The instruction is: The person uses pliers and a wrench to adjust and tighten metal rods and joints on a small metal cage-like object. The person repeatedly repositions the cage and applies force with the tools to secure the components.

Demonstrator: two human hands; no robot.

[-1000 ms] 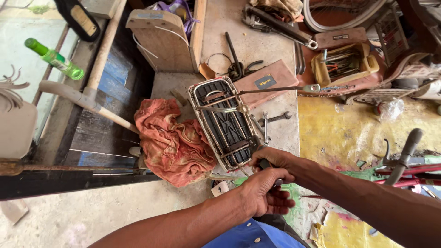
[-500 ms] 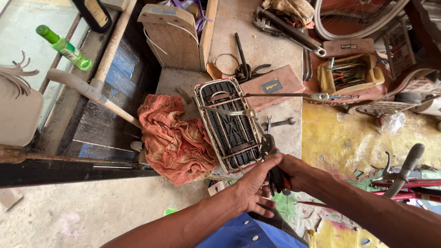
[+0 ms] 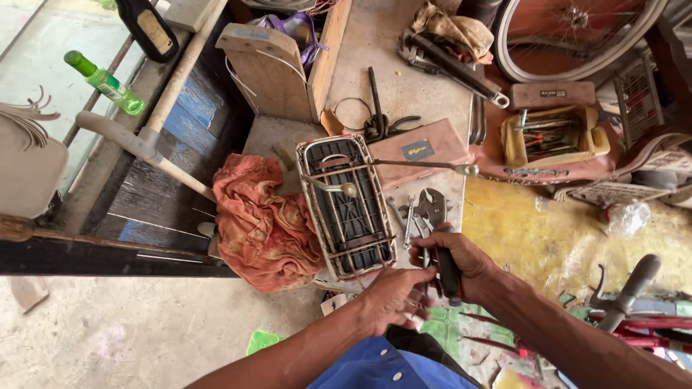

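Centre frame, I see the right hand (image 3: 455,261) clenched around black-handled metal pliers (image 3: 438,238) (jaws up); the left hand (image 3: 389,297) pinches the near rim of the chromed wire bicycle rack (image 3: 347,207).

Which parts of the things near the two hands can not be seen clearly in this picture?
- Head view: the black-handled pliers: the right hand covers most of the handles.
- Head view: the near end of the black metal bicycle rack: the left hand hides what its fingertips touch.
- Head view: the spoked bicycle wheel is cut off by the top edge.
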